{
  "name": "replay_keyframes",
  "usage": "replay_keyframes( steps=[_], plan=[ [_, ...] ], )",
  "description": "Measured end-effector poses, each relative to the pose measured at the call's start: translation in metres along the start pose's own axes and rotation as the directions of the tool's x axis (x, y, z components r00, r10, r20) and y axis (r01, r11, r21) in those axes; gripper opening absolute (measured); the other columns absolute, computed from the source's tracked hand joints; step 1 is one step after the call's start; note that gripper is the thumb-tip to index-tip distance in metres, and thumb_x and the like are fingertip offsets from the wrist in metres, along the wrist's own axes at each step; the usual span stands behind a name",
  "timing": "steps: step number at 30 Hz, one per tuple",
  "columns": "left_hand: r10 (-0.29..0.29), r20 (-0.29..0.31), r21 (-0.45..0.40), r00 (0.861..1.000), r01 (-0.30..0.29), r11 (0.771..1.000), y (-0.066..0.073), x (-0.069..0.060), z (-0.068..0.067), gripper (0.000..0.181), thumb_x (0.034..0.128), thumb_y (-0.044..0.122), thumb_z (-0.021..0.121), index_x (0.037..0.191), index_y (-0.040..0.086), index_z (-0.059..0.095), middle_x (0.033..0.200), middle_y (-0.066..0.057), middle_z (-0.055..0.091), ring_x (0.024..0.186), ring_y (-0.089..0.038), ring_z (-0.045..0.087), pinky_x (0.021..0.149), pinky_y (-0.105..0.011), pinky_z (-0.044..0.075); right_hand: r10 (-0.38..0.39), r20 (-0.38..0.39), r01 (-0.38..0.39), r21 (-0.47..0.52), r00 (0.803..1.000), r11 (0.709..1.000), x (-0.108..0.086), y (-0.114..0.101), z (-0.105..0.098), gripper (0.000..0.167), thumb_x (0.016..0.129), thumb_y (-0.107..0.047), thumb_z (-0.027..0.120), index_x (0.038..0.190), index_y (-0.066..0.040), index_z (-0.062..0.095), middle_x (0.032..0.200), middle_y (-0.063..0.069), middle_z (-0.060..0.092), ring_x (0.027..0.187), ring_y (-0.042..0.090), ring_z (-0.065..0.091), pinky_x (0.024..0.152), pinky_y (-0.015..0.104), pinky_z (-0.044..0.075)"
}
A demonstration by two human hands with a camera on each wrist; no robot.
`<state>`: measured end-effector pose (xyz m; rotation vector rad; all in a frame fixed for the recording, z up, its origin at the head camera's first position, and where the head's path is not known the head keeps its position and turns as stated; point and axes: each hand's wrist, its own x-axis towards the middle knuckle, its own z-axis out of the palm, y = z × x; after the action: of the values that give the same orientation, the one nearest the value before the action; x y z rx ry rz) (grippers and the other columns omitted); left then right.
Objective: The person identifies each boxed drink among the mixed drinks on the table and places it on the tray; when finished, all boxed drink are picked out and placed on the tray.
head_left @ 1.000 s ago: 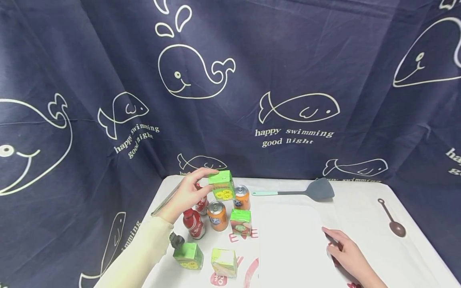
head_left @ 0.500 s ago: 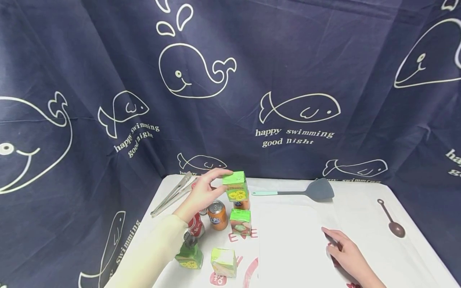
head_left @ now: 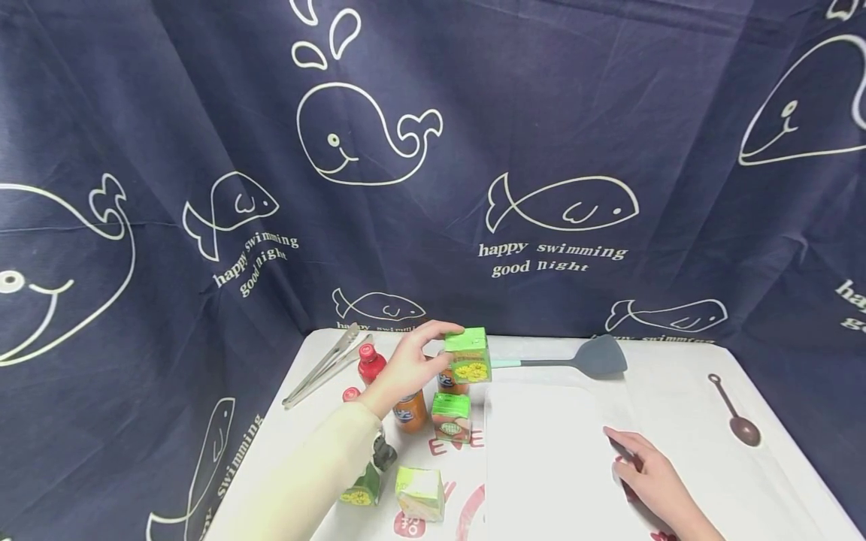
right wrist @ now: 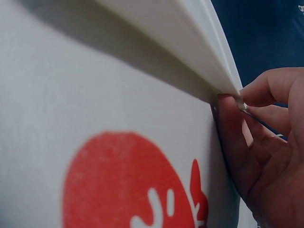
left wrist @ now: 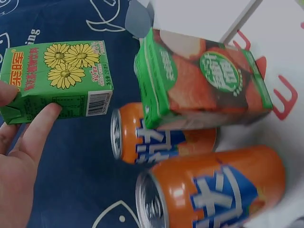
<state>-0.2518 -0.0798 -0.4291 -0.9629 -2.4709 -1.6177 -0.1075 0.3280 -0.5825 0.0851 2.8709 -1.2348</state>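
My left hand (head_left: pixel 408 370) grips a green drink carton (head_left: pixel 468 355) with yellow flowers on it, holding it upright above the back of the table. In the left wrist view, the carton's flower side (left wrist: pixel 66 78) and barcode show between thumb and fingers. Below and nearer stand a green-topped juice carton (head_left: pixel 452 418) and two orange soda cans (left wrist: pixel 213 190), partly hidden behind my hand in the head view. My right hand (head_left: pixel 652 481) pinches the right edge of a white board (head_left: pixel 548 458); the right wrist view shows that edge (right wrist: pixel 209 61) tilted up off the printed cloth.
Two red bottles (head_left: pixel 370 364) stand left of the cans, one mostly hidden by my arm. Two more cartons (head_left: pixel 420 492) sit nearer. Metal tongs (head_left: pixel 325 364) lie back left, a spatula (head_left: pixel 600 357) along the back, a brown spoon (head_left: pixel 744 428) at right.
My left hand has carried the flower carton rightward, past the rear can and in front of the spatula handle. The right hand and white board look unmoved.
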Motion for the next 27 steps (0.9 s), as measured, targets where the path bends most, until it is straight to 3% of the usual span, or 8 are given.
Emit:
replay_keyframes(
  steps=[6, 10, 12, 14, 19, 27],
  plan=[
    [0.006, 0.014, 0.031, 1.000, -0.006, 1.000, -0.003, 0.007, 0.017, 0.046, 0.0917, -0.003, 0.070, 0.131, 0.021, 0.070, 0.127, 0.010, 0.066, 0.117, -0.012, 0.059, 0.105, -0.042, 0.052, 0.027, 0.006, -0.027, -0.001, 1.000, 1.000, 0.000, -0.002, 0.000, 0.056, 0.094, -0.007, 0.069, 0.146, 0.004, 0.055, 0.141, 0.024, 0.056, 0.073, 0.012, 0.048, 0.063, 0.026, 0.044],
    [0.009, 0.029, 0.057, 1.000, -0.011, 0.998, -0.005, 0.011, 0.028, 0.047, 0.0902, -0.002, 0.070, 0.131, 0.022, 0.070, 0.127, 0.011, 0.066, 0.116, -0.009, 0.060, 0.108, -0.043, 0.049, 0.037, 0.008, -0.037, 0.002, 0.999, 0.999, 0.000, -0.002, 0.000, 0.056, 0.094, -0.007, 0.069, 0.147, 0.004, 0.055, 0.140, 0.023, 0.056, 0.072, 0.013, 0.048, 0.062, 0.027, 0.044],
    [0.015, 0.035, 0.055, 0.999, -0.017, 0.998, -0.005, 0.012, 0.034, 0.048, 0.0893, -0.003, 0.070, 0.131, 0.020, 0.070, 0.126, 0.009, 0.067, 0.114, -0.011, 0.061, 0.104, -0.046, 0.051, 0.042, 0.009, -0.042, 0.005, 0.999, 0.999, 0.001, -0.002, 0.000, 0.056, 0.094, -0.007, 0.069, 0.147, 0.004, 0.054, 0.140, 0.023, 0.056, 0.071, 0.014, 0.048, 0.062, 0.027, 0.044],
    [0.016, 0.039, 0.055, 0.999, -0.018, 0.998, -0.005, 0.013, 0.041, 0.049, 0.0888, -0.003, 0.070, 0.131, 0.020, 0.070, 0.125, 0.008, 0.068, 0.108, -0.012, 0.061, 0.092, -0.044, 0.055, 0.048, 0.011, -0.049, 0.010, 0.999, 0.999, 0.001, -0.002, 0.001, 0.057, 0.094, -0.007, 0.069, 0.147, 0.004, 0.054, 0.140, 0.023, 0.056, 0.071, 0.014, 0.048, 0.062, 0.026, 0.044],
    [0.004, 0.037, 0.058, 0.999, -0.006, 0.998, -0.008, 0.014, 0.059, 0.049, 0.0884, -0.002, 0.072, 0.130, 0.023, 0.071, 0.122, 0.012, 0.068, 0.101, -0.010, 0.058, 0.068, -0.032, 0.053, 0.064, 0.020, -0.064, 0.012, 0.998, 0.998, 0.001, -0.001, 0.001, 0.057, 0.094, -0.008, 0.069, 0.148, 0.004, 0.053, 0.141, 0.023, 0.055, 0.073, 0.015, 0.048, 0.063, 0.026, 0.045],
    [-0.013, 0.043, -0.030, 0.999, 0.015, 0.999, -0.011, 0.015, 0.084, 0.046, 0.0896, -0.006, 0.071, 0.129, 0.017, 0.072, 0.129, 0.009, 0.066, 0.120, -0.008, 0.060, 0.094, -0.027, 0.056, 0.052, 0.010, -0.052, 0.010, 0.999, 0.999, 0.002, 0.001, 0.001, 0.056, 0.094, -0.006, 0.068, 0.147, 0.004, 0.053, 0.140, 0.023, 0.055, 0.071, 0.014, 0.048, 0.062, 0.026, 0.045]
  ],
)
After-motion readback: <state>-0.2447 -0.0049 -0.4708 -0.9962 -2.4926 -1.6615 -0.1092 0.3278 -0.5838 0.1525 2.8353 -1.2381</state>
